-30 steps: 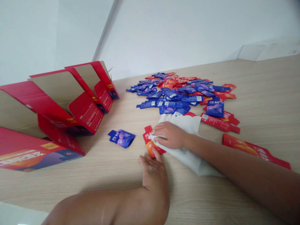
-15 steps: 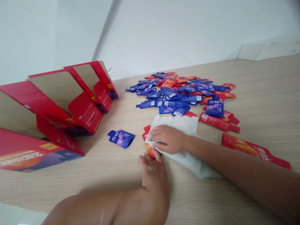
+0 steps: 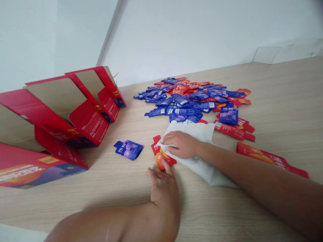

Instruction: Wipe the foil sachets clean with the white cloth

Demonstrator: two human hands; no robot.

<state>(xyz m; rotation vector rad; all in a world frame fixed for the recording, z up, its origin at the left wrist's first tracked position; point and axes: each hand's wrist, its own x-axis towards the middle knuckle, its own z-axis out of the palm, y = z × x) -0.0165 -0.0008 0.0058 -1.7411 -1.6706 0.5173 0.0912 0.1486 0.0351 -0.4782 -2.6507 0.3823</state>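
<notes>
And here, at the middle of the table [image 3: 116, 191], a red pouch [image 3: 158, 157] with orange fruit printed on it is being pinned flat, its narrow neck pointed away from the body. Its near end is pressed by the left hand [image 3: 164, 183], fingertips down, thumb spread out to the side, nothing clasped in the palm. Over the pouch's right side, a white cloth [image 3: 202, 131] is gripped by the right hand [image 3: 180, 144], its edge folded and pinched between thumb and curled fingers; part of the white lettering is covered there. The rest of the cloth is spread out to the right, tucked partly beneath the wrist and forearm. Just to the left of the action, a blue pouch [image 3: 129, 149] is seen lying alone, printed face up, its neck turned to the left. Farther back, a broad pile of pouches [image 3: 186, 101], blue and red jumbled together, is heaped toward the wall [image 3: 202, 37], several turned so that barcodes are shown. Whether the pile is touched by the cloth's far edge cannot be told. Out on the right, a second red pouch [image 3: 262, 156] is laid face up just beyond the right forearm, partly hidden by it. And all down the left side, a row of red cartons [image 3: 92, 119] is lined up, flaps raised, with plain tan insides exposed and the nearest one cut off by the edge of the view.
</notes>
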